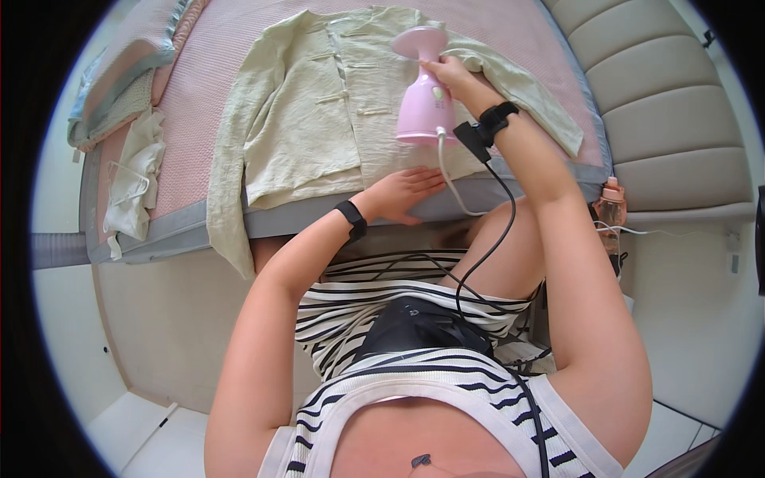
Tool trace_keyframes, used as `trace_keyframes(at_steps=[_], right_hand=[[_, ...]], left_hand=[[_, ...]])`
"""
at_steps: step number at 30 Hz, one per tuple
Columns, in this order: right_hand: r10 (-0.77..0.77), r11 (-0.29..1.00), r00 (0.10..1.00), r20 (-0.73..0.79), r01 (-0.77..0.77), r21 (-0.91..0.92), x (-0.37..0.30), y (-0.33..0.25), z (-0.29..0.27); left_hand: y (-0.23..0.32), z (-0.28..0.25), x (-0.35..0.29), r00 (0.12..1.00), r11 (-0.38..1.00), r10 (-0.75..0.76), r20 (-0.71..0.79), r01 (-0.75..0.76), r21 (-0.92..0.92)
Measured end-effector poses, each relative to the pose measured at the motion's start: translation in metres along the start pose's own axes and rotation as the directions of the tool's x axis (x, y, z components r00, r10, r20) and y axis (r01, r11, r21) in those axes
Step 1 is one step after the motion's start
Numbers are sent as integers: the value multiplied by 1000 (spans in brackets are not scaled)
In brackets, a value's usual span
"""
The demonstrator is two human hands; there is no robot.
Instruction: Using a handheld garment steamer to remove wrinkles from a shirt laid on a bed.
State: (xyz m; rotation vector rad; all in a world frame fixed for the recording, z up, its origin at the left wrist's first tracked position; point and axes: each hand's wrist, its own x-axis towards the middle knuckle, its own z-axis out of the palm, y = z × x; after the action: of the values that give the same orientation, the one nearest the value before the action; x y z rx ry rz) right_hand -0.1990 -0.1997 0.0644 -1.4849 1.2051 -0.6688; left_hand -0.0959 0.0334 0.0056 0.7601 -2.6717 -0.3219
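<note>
A pale green long-sleeved jacket [299, 119] with knotted fastenings lies spread on the bed, one sleeve hanging over the near edge at the left. My right hand [450, 73] is wrapped round the neck of a pink handheld garment steamer [424, 99], held over the jacket's right half with its flat round head toward the far side. A white cord runs from the steamer's base. My left hand [405, 194] lies flat with fingers outstretched at the jacket's lower hem, below the steamer and holding nothing.
The bed [195, 135] has a pink quilted cover and grey edge. Folded bedding [131, 68] and a white cloth with a hanger [135, 187] lie at the left. A padded headboard [661, 103] and a pink bottle [611, 203] are at the right. A black cable [510, 211] hangs from my right wrist.
</note>
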Motion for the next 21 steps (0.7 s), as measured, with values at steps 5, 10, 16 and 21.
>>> trace_keyframes(at_steps=[5, 10, 16, 21], right_hand=[[-90, 993, 994, -57, 94, 72, -40, -52, -8], [-45, 997, 993, 113, 37, 69, -84, -64, -20], [132, 984, 938, 320, -162, 69, -121, -45, 3], [269, 957, 903, 335, -290, 11, -135, -26, 28]], left_hand=[[1, -14, -11, 999, 998, -12, 47, 14, -55], [-1, -16, -23, 999, 1000, -15, -33, 16, 20], [-5, -6, -27, 993, 985, -63, -102, 78, 151], [-17, 15, -35, 993, 990, -82, -80, 91, 110]])
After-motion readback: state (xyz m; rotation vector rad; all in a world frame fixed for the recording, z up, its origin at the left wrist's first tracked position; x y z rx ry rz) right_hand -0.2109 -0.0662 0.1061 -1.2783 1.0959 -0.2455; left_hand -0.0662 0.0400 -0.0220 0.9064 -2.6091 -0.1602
